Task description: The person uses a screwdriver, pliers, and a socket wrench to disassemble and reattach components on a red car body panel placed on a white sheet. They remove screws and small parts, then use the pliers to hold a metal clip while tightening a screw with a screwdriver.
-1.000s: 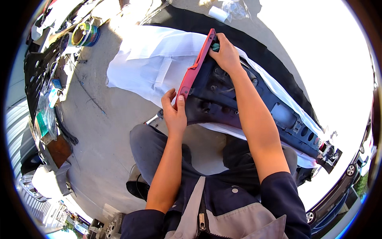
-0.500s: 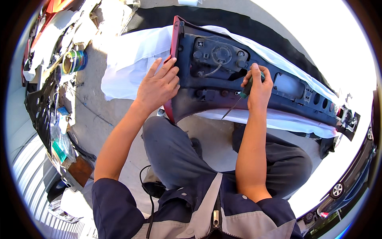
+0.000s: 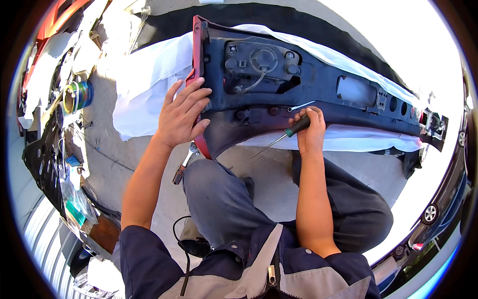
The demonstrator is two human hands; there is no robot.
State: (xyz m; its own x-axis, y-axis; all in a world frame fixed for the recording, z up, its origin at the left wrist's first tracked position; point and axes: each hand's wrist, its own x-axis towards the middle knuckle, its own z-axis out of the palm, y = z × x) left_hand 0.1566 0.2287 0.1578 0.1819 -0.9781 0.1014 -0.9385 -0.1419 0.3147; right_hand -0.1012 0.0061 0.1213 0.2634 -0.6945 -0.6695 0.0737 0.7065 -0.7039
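Note:
A long car bumper [image 3: 318, 92] lies inner side up, dark inside with a red painted edge. Across its red left end rests my left hand [image 3: 184, 112], fingers stretched and thumb apart. My right hand [image 3: 312, 130] grips a screwdriver [image 3: 298, 126] with a dark handle and green collar; its thin shaft points down and left over the bumper's near edge. Just beyond that hand, a small metal spanner [image 3: 298, 106] lies on the bumper. A lamp unit [image 3: 263, 59] with a round cap and a cable sits in the left opening. By my left knee is a ratchet wrench [image 3: 185, 162].
White sheeting [image 3: 149, 82] and a black mat [image 3: 239, 17] lie under the bumper. A paint tin [image 3: 77, 97] stands at left, near a heap of parts, bags and scraps [image 3: 74, 199]. A dark car [image 3: 438, 199] is at far right.
My right hand has come nearer to me, away from the lamp unit, and the screwdriver handle has tipped flatter. My left hand has slid slightly nearer along the red edge. The view has shifted.

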